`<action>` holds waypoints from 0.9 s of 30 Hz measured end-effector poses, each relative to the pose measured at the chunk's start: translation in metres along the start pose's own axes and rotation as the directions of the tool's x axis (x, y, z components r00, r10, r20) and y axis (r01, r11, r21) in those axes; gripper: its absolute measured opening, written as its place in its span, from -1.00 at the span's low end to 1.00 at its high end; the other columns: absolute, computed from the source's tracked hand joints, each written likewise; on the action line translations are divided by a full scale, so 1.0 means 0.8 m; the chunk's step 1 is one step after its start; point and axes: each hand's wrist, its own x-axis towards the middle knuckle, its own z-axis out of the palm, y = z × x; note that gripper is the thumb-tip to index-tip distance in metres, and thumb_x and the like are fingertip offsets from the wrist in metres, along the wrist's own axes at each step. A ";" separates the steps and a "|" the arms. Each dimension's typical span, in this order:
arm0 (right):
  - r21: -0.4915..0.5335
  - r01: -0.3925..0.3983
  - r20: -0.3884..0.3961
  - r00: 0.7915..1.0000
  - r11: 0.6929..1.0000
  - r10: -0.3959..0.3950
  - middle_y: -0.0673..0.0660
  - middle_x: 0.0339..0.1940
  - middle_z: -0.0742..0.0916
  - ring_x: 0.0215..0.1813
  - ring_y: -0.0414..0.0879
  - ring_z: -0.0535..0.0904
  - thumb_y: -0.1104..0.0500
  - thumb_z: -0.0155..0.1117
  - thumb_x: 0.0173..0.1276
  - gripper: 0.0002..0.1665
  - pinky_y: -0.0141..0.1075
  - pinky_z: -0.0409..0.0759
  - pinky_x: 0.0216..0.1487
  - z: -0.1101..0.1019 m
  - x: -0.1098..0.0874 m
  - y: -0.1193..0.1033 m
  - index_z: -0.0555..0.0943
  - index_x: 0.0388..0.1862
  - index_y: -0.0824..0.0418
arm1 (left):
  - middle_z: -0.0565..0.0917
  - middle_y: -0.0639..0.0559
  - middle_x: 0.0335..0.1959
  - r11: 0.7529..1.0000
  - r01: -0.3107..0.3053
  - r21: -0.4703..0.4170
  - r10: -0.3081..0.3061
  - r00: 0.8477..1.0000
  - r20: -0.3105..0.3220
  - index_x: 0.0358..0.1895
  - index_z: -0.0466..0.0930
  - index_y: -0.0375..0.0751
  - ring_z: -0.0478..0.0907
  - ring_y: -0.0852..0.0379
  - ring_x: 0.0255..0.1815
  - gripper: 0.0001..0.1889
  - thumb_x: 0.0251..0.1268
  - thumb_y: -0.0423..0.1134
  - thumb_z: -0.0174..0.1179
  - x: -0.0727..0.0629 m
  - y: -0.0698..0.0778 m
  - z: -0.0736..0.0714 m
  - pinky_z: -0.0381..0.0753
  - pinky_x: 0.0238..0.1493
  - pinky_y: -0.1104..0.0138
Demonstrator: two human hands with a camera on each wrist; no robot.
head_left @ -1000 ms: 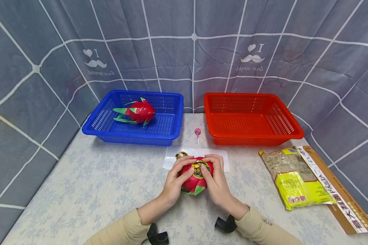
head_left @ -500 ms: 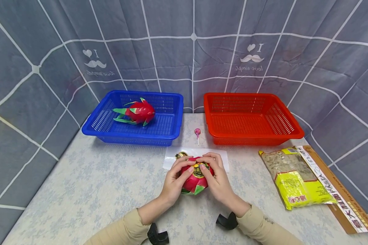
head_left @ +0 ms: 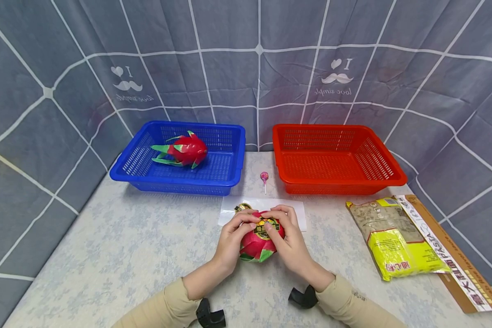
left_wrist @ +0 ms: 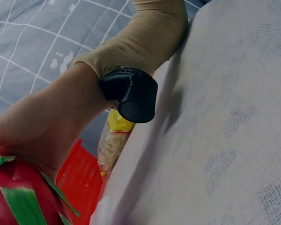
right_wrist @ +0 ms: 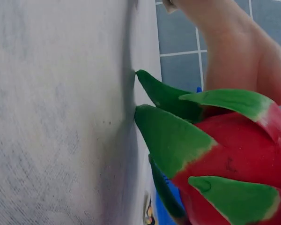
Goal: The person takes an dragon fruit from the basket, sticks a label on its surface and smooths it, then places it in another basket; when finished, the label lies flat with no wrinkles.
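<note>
On the table (head_left: 119,246), a blue basket (head_left: 178,185) and a red basket (head_left: 344,187) stand apart. A bag (head_left: 395,239) lies at right, a sheet (head_left: 266,203) near centre. Just before it, the left hand (head_left: 230,242) and right hand (head_left: 290,242) clasp a fruit (head_left: 255,246), fingers curved round its sides. A second fruit (head_left: 189,151) lies in the blue basket, a lollipop (head_left: 264,176) between the baskets.
</note>
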 end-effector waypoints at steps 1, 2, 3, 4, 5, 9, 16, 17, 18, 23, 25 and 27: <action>0.000 -0.001 -0.002 1.000 1.000 0.001 0.33 0.07 0.40 0.18 0.08 0.28 0.39 0.15 0.29 -0.74 0.10 0.34 0.12 0.001 -0.001 0.007 0.53 -0.04 0.25 | 0.52 -0.21 0.05 1.000 0.005 -0.010 -0.005 1.000 -0.005 -0.20 0.55 -0.56 0.36 0.03 0.18 -0.80 0.21 -0.44 0.04 0.000 0.000 0.000 0.34 0.18 0.33; -0.004 0.000 -0.004 1.000 1.000 0.000 0.31 0.08 0.40 0.19 0.07 0.27 0.38 0.14 0.30 -0.73 0.12 0.33 0.12 0.003 -0.001 0.015 0.53 -0.03 0.22 | 0.53 -0.20 0.04 1.000 0.008 -0.019 -0.008 1.000 -0.010 -0.20 0.55 -0.58 0.37 0.03 0.17 -0.79 0.21 -0.45 0.04 0.001 0.000 0.000 0.34 0.19 0.33; -0.005 -0.002 -0.004 1.000 1.000 0.002 0.27 0.10 0.40 0.20 0.03 0.26 0.36 0.14 0.32 -0.73 0.11 0.33 0.13 0.004 -0.002 0.022 0.53 -0.01 0.17 | 0.54 -0.19 0.03 0.999 0.011 -0.030 -0.012 1.000 -0.013 -0.20 0.55 -0.59 0.38 0.04 0.16 -0.79 0.21 -0.45 0.04 0.001 -0.001 -0.001 0.34 0.19 0.34; -0.005 -0.005 -0.003 1.000 1.000 0.005 0.22 0.11 0.39 0.21 -0.01 0.25 0.33 0.13 0.34 -0.72 0.10 0.33 0.14 0.005 -0.003 0.029 0.53 0.00 0.12 | 0.55 -0.18 0.02 0.999 0.014 -0.035 -0.014 1.000 -0.013 -0.19 0.54 -0.60 0.38 0.04 0.16 -0.78 0.21 -0.45 0.04 0.001 -0.001 -0.001 0.34 0.19 0.34; -0.015 0.003 -0.004 1.000 1.000 -0.003 0.18 0.11 0.39 0.21 -0.03 0.26 0.32 0.13 0.35 -0.72 0.08 0.34 0.14 0.005 -0.003 0.030 0.52 0.01 0.10 | 0.55 -0.18 0.02 0.999 0.014 -0.039 -0.015 1.000 -0.012 -0.18 0.53 -0.60 0.38 0.04 0.16 -0.78 0.22 -0.44 0.05 0.002 -0.001 -0.001 0.33 0.19 0.34; -0.040 0.049 -0.008 0.999 0.998 -0.049 0.16 0.12 0.40 0.22 -0.08 0.27 0.30 0.10 0.37 -0.72 0.04 0.38 0.11 0.006 -0.005 0.033 0.52 0.02 0.05 | 0.56 -0.13 0.01 0.999 0.014 -0.037 -0.014 1.000 0.008 -0.15 0.53 -0.57 0.37 0.05 0.17 -0.76 0.21 -0.41 0.08 0.003 -0.002 -0.003 0.32 0.20 0.32; -0.060 0.080 -0.022 0.996 0.995 -0.081 0.15 0.14 0.39 0.24 -0.09 0.26 0.32 0.02 0.40 -0.69 -0.02 0.35 0.13 0.006 -0.005 0.033 0.50 0.06 0.07 | 0.51 -0.13 0.06 0.999 -0.020 -0.027 0.021 0.998 0.051 -0.11 0.52 -0.57 0.34 0.03 0.19 -0.73 0.10 -0.49 0.17 0.005 -0.006 -0.004 0.34 0.20 0.31; -0.051 0.077 -0.022 0.997 0.996 -0.078 0.15 0.14 0.39 0.24 -0.09 0.26 0.32 0.00 0.41 -0.69 -0.05 0.34 0.15 0.006 -0.005 0.033 0.50 0.06 0.08 | 0.51 -0.14 0.06 0.999 -0.018 -0.030 0.019 0.999 0.049 -0.11 0.52 -0.58 0.34 0.02 0.19 -0.73 0.10 -0.49 0.17 0.005 -0.006 -0.004 0.34 0.20 0.32; -0.042 0.076 -0.024 0.997 0.996 -0.077 0.16 0.14 0.39 0.24 -0.08 0.26 0.32 -0.02 0.42 -0.69 -0.08 0.33 0.15 0.006 -0.005 0.033 0.50 0.07 0.09 | 0.51 -0.12 0.05 0.999 -0.011 -0.033 0.013 0.999 0.047 -0.11 0.53 -0.58 0.34 0.03 0.19 -0.73 0.10 -0.49 0.16 0.006 -0.006 -0.004 0.34 0.20 0.33; 0.023 0.055 0.002 0.998 0.998 -0.055 0.14 0.13 0.40 0.23 -0.06 0.25 0.32 -0.14 0.47 -0.67 -0.20 0.29 0.20 0.001 -0.002 0.035 0.52 0.07 0.15 | 0.51 -0.13 0.07 0.999 0.021 -0.042 -0.019 0.999 0.046 -0.07 0.54 -0.59 0.32 0.04 0.19 -0.72 0.18 -0.45 0.09 0.006 -0.006 -0.005 0.32 0.20 0.33; 0.038 0.046 0.047 0.998 0.998 -0.047 0.14 0.15 0.39 0.25 -0.04 0.24 0.31 -0.10 0.45 -0.68 -0.13 0.27 0.23 -0.004 0.001 0.035 0.51 0.08 0.15 | 0.48 -0.19 0.11 0.999 0.014 -0.037 -0.012 0.998 0.056 -0.06 0.52 -0.59 0.30 0.03 0.21 -0.71 0.22 -0.42 0.06 0.006 -0.006 -0.006 0.31 0.21 0.32; 0.038 0.029 0.114 0.993 0.999 -0.033 0.13 0.19 0.36 0.27 -0.03 0.22 0.27 0.00 0.42 -0.67 -0.03 0.29 0.23 -0.011 0.005 0.035 0.48 0.12 0.11 | 0.44 -0.23 0.15 1.000 -0.001 -0.023 0.003 0.997 0.076 -0.04 0.51 -0.55 0.28 0.02 0.23 -0.71 0.23 -0.41 0.07 0.005 -0.007 -0.007 0.32 0.21 0.31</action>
